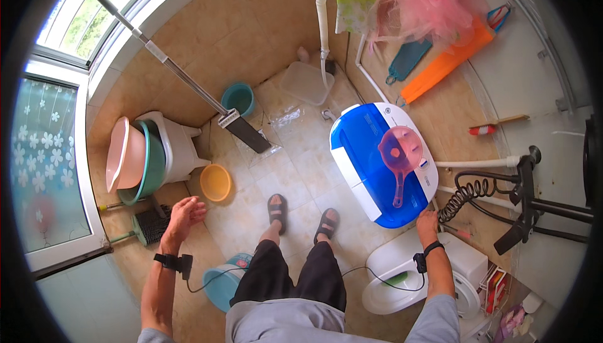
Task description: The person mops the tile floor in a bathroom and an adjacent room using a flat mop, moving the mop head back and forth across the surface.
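Beside washing machine [377,161], right hand [428,222]; left hand [183,212] open

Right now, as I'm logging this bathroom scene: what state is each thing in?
Blue washing machine: lid shut, pink ladle lying on top.
Right hand: on the machine's near edge.
Left hand: open, empty, in the air.
Mop: leaning against the wall.
Pink basin: tipped on edge inside a green one.
Toilet: lid up.
Yellow bowl: upright on the floor.

Blue-and-white washing machine [370,161], pink scoop [400,155] atop.
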`<control>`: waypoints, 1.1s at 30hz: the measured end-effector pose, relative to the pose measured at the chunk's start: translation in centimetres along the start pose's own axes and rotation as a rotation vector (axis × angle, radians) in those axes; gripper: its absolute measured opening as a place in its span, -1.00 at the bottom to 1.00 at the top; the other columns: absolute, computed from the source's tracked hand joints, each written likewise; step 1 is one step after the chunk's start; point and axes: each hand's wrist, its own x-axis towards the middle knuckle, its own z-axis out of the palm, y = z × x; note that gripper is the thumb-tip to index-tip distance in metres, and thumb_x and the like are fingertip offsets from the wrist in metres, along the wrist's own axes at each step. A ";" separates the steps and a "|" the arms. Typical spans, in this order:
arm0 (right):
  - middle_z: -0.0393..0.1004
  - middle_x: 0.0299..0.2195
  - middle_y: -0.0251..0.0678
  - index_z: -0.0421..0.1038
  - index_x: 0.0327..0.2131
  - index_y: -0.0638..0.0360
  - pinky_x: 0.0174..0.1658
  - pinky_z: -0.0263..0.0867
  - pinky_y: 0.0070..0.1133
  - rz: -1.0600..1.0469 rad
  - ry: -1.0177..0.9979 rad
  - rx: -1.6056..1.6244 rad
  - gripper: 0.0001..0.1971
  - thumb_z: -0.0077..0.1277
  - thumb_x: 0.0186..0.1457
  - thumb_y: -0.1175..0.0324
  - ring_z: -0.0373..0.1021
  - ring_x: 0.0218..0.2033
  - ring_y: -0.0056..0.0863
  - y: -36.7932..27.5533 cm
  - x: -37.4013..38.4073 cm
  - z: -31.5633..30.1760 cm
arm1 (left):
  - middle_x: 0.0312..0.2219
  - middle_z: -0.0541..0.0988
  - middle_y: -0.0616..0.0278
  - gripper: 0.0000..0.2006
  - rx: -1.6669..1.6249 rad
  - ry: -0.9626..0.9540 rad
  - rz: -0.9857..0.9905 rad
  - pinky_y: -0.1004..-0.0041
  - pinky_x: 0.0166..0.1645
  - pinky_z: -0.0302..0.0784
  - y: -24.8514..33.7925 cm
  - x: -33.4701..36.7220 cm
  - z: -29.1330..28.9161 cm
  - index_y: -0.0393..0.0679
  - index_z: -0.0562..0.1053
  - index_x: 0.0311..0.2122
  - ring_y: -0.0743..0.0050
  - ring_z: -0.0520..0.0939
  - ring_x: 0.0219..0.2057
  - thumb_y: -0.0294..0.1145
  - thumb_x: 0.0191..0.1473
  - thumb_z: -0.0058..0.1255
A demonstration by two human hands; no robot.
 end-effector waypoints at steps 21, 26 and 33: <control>0.48 -0.30 -0.14 0.36 -0.18 0.09 -0.04 0.16 -0.19 0.177 -0.184 0.432 -0.66 -0.12 -0.11 0.31 0.35 -0.15 -0.09 -8.2 -14.5 -12.6 | -0.23 0.44 0.05 -0.34 0.259 0.526 0.798 0.42 -0.11 0.35 33.8 32.0 -8.9 -0.39 0.25 -0.04 0.34 0.44 -0.20 -0.03 -0.10 0.09; 0.48 -0.46 -0.07 0.41 -0.35 0.19 -0.28 0.32 -0.29 0.224 -0.155 0.595 -0.76 -0.13 -0.12 0.33 0.42 -0.41 -0.10 -11.3 -18.0 -17.4 | -0.35 0.49 0.08 -0.50 0.134 0.530 0.807 0.41 -0.20 0.38 40.0 33.6 -8.3 -0.36 0.33 -0.17 0.37 0.48 -0.31 -0.12 -0.09 0.07; 0.46 -0.47 -0.04 0.41 -0.28 0.18 -0.31 0.30 -0.25 0.055 0.233 0.876 -0.74 -0.16 -0.09 0.36 0.39 -0.41 -0.06 -13.6 -15.4 -22.6 | -0.50 0.46 0.23 -0.70 0.080 0.533 0.933 0.44 -0.32 0.38 40.2 32.9 -11.4 -0.28 0.36 -0.29 0.49 0.46 -0.44 -0.27 -0.07 0.00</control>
